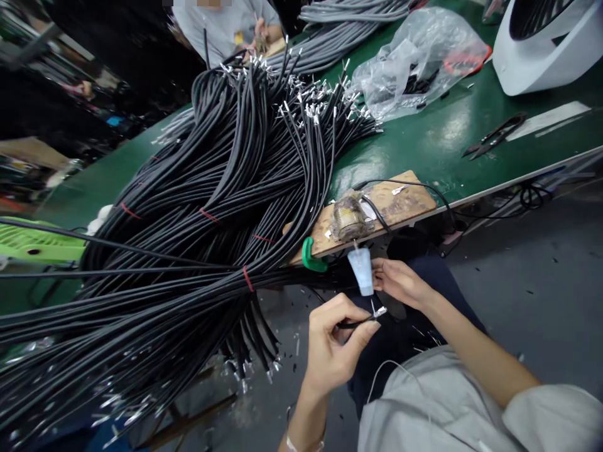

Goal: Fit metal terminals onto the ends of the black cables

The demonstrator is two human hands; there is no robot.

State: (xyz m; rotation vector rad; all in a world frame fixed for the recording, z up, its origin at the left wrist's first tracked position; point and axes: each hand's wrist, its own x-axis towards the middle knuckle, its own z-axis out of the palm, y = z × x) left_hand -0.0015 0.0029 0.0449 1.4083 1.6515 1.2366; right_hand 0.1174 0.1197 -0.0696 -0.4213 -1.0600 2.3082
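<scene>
My left hand (336,342) pinches a black cable (351,324) near its end between thumb and fingers. The silvery, stripped tip (379,311) pokes out past the thumb. Just above that tip hangs a pale blue tapered plastic piece (362,273), fixed on the shaft of a small tape-wrapped motor (349,218). A thin pointed wire extends below it toward the cable end. My right hand (396,281) is beside the blue piece, fingers loosely bent and apart; some fingertips are hidden behind it, and no object shows in them.
A wooden board (414,194) carries the motor, with a green clamp (312,256) at its edge. Large bundles of black cable (226,169) cover the left of the green table (452,135). Pliers (494,136), a plastic bag (414,59) and a white fan housing (532,69) lie right. Opposite sits another person (221,31).
</scene>
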